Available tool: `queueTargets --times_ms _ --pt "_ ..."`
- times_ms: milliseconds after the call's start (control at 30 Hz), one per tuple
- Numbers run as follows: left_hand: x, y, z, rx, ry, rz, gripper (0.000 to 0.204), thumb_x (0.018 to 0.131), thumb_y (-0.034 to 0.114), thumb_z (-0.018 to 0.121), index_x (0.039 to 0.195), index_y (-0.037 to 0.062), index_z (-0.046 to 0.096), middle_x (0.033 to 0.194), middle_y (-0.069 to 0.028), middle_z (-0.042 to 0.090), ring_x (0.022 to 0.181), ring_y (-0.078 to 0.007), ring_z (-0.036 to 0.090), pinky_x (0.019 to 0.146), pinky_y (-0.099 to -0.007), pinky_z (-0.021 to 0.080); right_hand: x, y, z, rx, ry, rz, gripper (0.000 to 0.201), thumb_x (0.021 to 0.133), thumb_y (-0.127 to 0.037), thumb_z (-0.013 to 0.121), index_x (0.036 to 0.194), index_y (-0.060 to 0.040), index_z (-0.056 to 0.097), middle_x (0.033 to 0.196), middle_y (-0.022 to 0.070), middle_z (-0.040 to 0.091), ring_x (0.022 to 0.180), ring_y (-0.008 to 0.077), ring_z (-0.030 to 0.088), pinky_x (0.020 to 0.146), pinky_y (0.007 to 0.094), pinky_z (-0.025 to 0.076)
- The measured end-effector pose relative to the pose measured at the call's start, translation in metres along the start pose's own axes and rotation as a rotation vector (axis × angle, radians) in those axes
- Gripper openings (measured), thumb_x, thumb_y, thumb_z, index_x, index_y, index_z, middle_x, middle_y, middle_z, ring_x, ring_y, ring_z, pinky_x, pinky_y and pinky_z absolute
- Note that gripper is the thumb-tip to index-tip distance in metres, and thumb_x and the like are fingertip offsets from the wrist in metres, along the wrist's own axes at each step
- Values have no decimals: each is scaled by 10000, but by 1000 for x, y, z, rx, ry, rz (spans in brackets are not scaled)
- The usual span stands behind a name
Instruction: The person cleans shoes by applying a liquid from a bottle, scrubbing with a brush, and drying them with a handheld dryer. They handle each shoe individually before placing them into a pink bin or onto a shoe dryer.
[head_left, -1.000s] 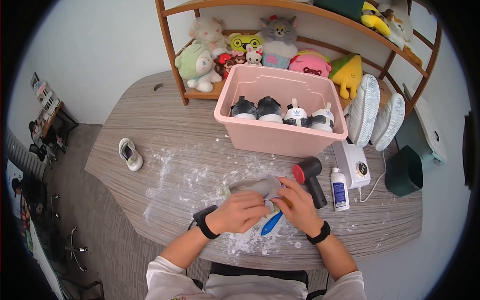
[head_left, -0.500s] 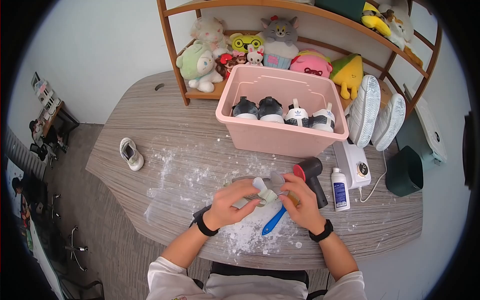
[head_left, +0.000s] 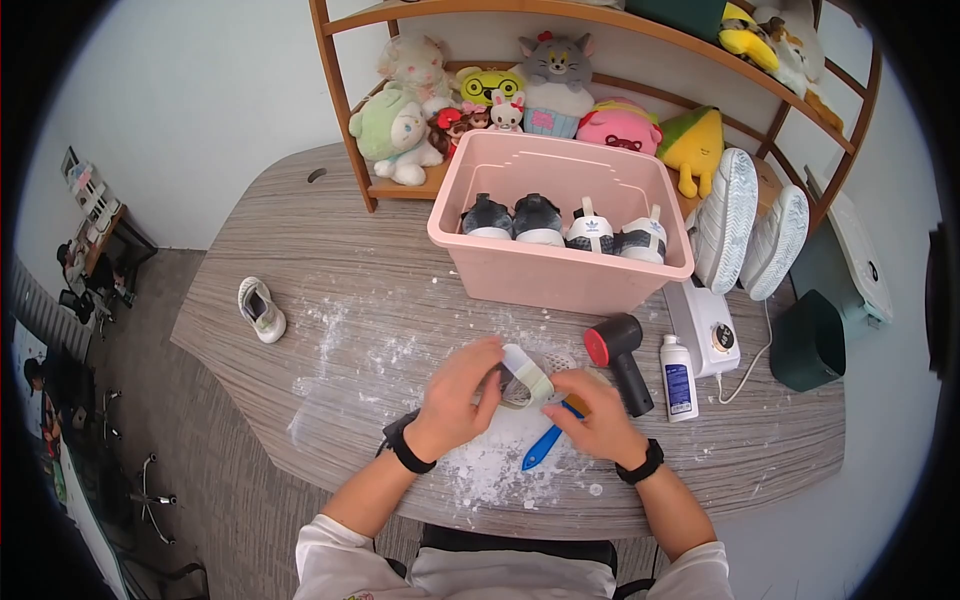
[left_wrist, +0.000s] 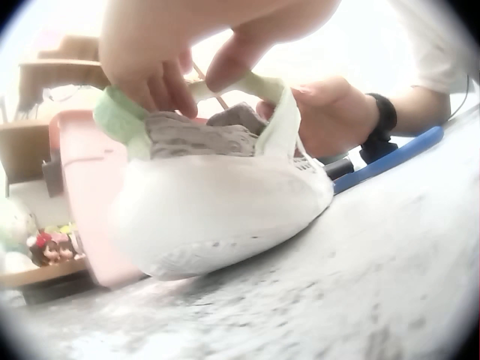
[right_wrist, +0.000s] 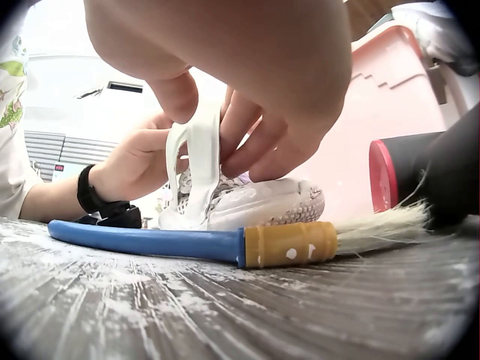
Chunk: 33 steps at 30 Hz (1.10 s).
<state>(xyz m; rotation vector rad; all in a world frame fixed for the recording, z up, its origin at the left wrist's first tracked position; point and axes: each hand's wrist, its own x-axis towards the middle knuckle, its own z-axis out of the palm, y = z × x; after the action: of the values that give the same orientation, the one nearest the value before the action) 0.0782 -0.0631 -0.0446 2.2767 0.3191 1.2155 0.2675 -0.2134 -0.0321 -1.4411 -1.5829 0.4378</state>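
Observation:
A small pale shoe [head_left: 517,390], with a white sole and a light green strap [head_left: 533,375], rests on the powdery table between the hands. The strap arches up over its opening. My left hand [head_left: 460,395] pinches the strap from the left with curled fingers and thumb. From the right, my right hand [head_left: 598,415] grips the strap's other part; the right wrist view has the thumb and fingers on either side of the white band [right_wrist: 201,161]. Beneath the right hand lies a brush [head_left: 545,445] with a blue handle, tan ferrule and pale bristles [right_wrist: 382,227].
A pink bin [head_left: 560,275] with several shoes stands behind. To the right are a black and red blower [head_left: 625,355], a white bottle [head_left: 680,380], a white device [head_left: 708,330] and two upturned white shoes [head_left: 728,220]. Another small shoe [head_left: 262,310] lies far left.
The hands have moved from close together to farther apart, the left shifting leftward. The strap now stands raised in a loop between them, and more of the shoe's mesh shows.

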Motion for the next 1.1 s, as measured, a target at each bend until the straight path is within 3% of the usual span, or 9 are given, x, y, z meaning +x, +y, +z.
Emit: queueTargets --times_ms 167,233,333,567,667,800,900,967,1100 --pt "14 -2 -15 455 36 40 331 866 34 725 1189 -1 660 1120 -185 709 969 -382 721 791 -428 584 -2 11 1 8 59 17 182 908 -47 755 1057 13 670 965 136 703 839 272 682 746 349 540" --pt "5 -8 -15 297 -150 -419 301 879 107 729 1169 42 682 1023 -159 726 795 -347 721 678 -425 573 -3 7 2 26 57 65 175 916 -50 750 1057 14 668 956 131 700 818 259 680 729 345 537" --pt "-1 -20 -16 299 -191 -364 223 887 126 716 1102 69 700 937 -148 723 677 -335 690 631 -428 551 -4 8 3 69 59 97 187 924 -70 750 1069 13 665 942 122 697 784 237 675 701 337 534" --pt "1 -10 -10 269 -149 -312 144 854 105 716 948 47 624 863 -142 668 697 -387 669 609 -466 532 0 -4 1 47 24 5 313 881 -133 818 1129 -10 671 1022 120 704 845 227 676 776 339 545" --pt "2 -8 -12 120 -253 -283 181 826 38 715 955 36 588 912 -158 690 729 -374 684 613 -423 525 2 -7 -1 162 -7 -3 309 876 -102 817 1127 -16 660 1082 127 700 935 234 679 835 336 535" --pt "0 -6 -10 12 -347 -398 265 829 64 697 992 26 492 851 -205 656 764 -439 663 641 -484 513 -3 11 -2 268 -19 -100 311 875 -62 808 1133 -20 639 1100 129 693 1010 233 671 879 326 520" --pt "3 -2 -15 77 -410 -481 289 842 83 683 1002 21 451 809 -226 641 758 -466 654 656 -515 510 -7 15 -4 421 -40 8 251 895 15 750 1111 -14 627 1124 126 692 1076 216 660 933 333 511" --pt "6 2 -19 140 -442 -498 305 841 78 682 1006 19 432 803 -225 647 748 -466 662 653 -506 514 -6 15 -5 726 85 68 200 912 86 673 1088 -5 637 1125 112 697 1061 194 668 957 340 515" --pt "5 2 -20 130 -478 -520 313 854 100 675 1026 24 425 786 -228 637 719 -448 664 653 -499 516 -4 11 -7 739 79 156 207 928 128 593 1088 7 642 1127 104 694 1059 176 668 967 340 519"
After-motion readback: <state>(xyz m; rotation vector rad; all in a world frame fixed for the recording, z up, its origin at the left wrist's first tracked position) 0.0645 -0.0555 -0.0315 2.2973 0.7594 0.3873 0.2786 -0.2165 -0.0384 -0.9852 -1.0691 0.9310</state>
